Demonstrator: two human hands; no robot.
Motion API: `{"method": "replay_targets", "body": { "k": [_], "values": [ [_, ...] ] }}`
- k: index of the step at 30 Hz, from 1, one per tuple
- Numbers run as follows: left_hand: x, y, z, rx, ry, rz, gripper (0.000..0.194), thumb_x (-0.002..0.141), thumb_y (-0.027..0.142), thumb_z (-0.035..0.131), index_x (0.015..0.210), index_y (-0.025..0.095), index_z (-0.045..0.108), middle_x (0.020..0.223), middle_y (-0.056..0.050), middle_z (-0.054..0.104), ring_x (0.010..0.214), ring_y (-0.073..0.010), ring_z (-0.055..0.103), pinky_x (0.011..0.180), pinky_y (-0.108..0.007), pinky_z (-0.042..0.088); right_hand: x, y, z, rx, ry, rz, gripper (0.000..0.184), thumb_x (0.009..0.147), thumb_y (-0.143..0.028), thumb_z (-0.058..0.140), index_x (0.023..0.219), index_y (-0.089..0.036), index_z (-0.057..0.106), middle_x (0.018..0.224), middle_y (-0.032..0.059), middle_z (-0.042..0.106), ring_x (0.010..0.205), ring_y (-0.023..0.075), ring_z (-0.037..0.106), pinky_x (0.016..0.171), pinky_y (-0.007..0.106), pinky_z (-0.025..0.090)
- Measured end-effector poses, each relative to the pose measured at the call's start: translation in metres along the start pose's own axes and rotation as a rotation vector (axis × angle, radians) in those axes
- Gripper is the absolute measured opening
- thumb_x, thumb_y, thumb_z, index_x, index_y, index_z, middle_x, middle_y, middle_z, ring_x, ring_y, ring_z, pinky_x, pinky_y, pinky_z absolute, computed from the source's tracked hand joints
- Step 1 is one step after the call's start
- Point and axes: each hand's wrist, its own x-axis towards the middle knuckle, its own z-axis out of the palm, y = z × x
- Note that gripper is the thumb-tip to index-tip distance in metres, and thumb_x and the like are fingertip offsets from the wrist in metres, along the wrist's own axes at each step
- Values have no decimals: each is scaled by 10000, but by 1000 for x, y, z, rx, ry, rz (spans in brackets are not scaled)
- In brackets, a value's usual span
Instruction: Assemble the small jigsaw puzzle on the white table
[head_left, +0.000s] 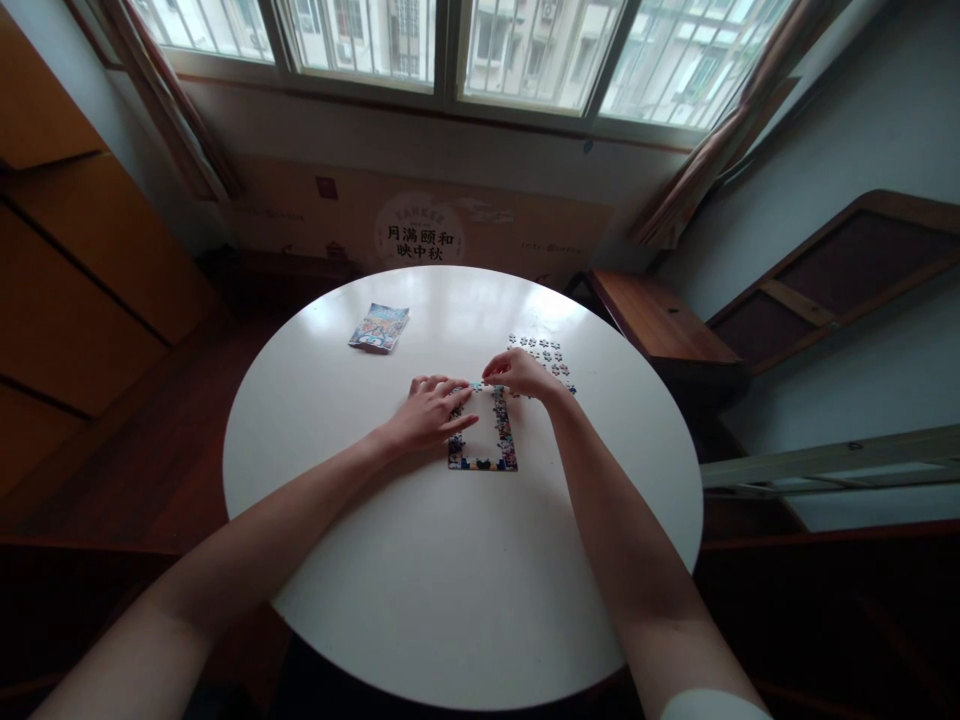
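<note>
The frame [504, 432] of joined jigsaw pieces lies flat near the middle of the white table [450, 580]. It is a narrow, many-coloured border, longer from near to far than from left to right, and bare white tabletop shows inside it. Its near strip is dark blue with yellowish patches, and its right strip is mixed in colour.

The left hand [431, 412] rests palm down over the frame's left side, fingers spread. Its fingertips reach the far left corner, while the thumb points right, across the left strip and over the bare middle. The right hand [523, 375] is at the far right corner, its thumb and fingertips pinched together just above the far strip. Whether a piece is between them is too small to tell.

Loose pieces [544, 343] lie apart from one another in rough rows, beyond and to the right of the frame; the right hand and wrist hide some of them. The packet [380, 327], printed in blue and other colours, lies on the far left part of the table, well apart from the frame.

Past the table's far edge, a tan panel [487, 215] with dark Chinese characters stands below the window [525, 55]. A brown wooden bench [664, 315] is at the far right, and an orange-brown cabinet [67, 250] is on the left.
</note>
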Motion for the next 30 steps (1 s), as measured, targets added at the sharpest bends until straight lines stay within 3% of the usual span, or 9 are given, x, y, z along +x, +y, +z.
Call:
{"method": "replay_targets", "body": {
  "k": [6,13,19,23,30],
  "values": [
    [0,0,0,-8,2,6,501,958,570,357,1347,301,523,1402,-45,522,1285,-277,405,1034,-449,273,-3,-5,3,-19,-35,77,154,737,-216,703,857,-153,775,738,60,721,535,102,573,503,220,436],
    [2,0,1,-4,-14,4,516,961,573,343,1365,300,507,1417,-51,513,1303,-280,394,1043,-446,266,-8,-23,3,-173,-17,136,130,737,-207,709,841,-171,779,809,55,738,702,153,639,599,237,440],
    [1,0,0,-6,-2,12,507,962,563,354,1359,290,512,1409,-49,522,1297,-276,403,1034,-444,280,-9,-26,-1,-212,27,113,154,747,-215,718,881,-165,775,858,73,737,741,172,648,654,261,456],
    [1,0,1,-9,-10,2,501,960,561,360,1354,295,519,1409,-52,522,1294,-280,401,1039,-446,278,-16,-19,-12,-198,127,87,161,767,-217,699,904,-171,770,853,69,729,755,172,645,677,267,466],
    [0,-2,2,-7,39,0,492,963,549,365,1365,298,497,1480,-51,436,1310,-277,382,1039,-455,275,-53,-8,-6,-262,223,-41,177,847,-211,625,954,-166,758,912,78,694,767,165,621,741,282,464]
  ]
}}
